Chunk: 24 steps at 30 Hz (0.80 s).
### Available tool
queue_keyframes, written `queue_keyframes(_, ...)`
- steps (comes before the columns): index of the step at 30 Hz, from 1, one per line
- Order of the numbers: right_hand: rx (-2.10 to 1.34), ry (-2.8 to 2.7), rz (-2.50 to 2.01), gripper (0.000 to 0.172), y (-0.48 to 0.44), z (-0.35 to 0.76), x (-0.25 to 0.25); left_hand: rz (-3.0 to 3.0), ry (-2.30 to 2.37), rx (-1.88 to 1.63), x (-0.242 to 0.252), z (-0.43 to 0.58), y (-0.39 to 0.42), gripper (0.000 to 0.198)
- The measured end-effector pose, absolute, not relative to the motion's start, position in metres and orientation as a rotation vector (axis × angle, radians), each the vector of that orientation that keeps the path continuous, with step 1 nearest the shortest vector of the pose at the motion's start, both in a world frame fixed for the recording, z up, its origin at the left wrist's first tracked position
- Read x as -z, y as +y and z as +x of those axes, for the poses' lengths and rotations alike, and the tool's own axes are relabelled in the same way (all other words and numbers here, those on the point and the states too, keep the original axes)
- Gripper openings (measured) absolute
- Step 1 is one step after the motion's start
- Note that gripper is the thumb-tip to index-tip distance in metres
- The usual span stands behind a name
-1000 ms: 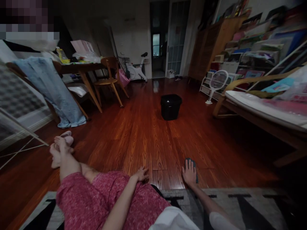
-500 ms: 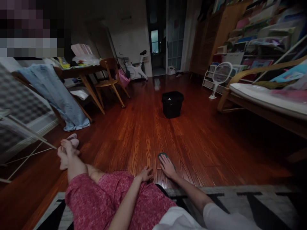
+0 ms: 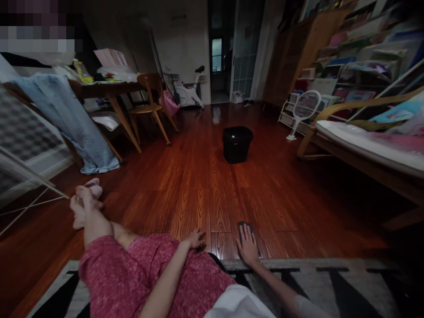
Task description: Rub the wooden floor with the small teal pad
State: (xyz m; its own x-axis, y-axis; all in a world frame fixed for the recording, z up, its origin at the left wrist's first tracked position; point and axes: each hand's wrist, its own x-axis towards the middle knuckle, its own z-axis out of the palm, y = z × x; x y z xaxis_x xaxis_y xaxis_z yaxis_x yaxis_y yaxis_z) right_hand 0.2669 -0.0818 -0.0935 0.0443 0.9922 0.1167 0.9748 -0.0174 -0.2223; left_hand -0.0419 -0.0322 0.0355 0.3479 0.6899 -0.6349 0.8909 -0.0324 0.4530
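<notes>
Single view. The head camera sits low, above a seated person's lap, facing forward and down. The left grip and right grip lie close at the lower edge; beyond them the floor runs to a far doorway.

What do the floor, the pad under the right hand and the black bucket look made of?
Floor: reddish wood planks, glossy; grain lines and light reflections show.
Pad under the right hand: dark, flat, probably cloth or sponge; too dim to tell.
Bucket: black, smooth, likely plastic.
</notes>
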Motion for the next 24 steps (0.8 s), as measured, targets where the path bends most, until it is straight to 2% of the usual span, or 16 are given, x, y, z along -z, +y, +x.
queue_keyframes(4, -0.126, -2.082, -2.011, 0.069, -0.086, 0.235, 0.096, 1.776, 1.403, 0.321, -0.036, -0.042, -0.034, 0.083)
queue_keyframes(14, -0.244, -2.02, -2.111, 0.07, 0.031, 0.214, 0.045, 1.819, 1.408, 0.326, -0.047, -0.043, -0.035, 0.078)
queue_keyframes(18, -0.237, -2.115, -1.979, 0.071, 0.011, 0.216, 0.062, 1.82, 1.413, 0.304, -0.044, -0.042, -0.034, 0.078)
queue_keyframes(24, -0.225, -2.372, -1.707, 0.071, -0.075, 0.226, 0.088, 1.787, 1.405, 0.256, -0.032, -0.041, -0.033, 0.081)
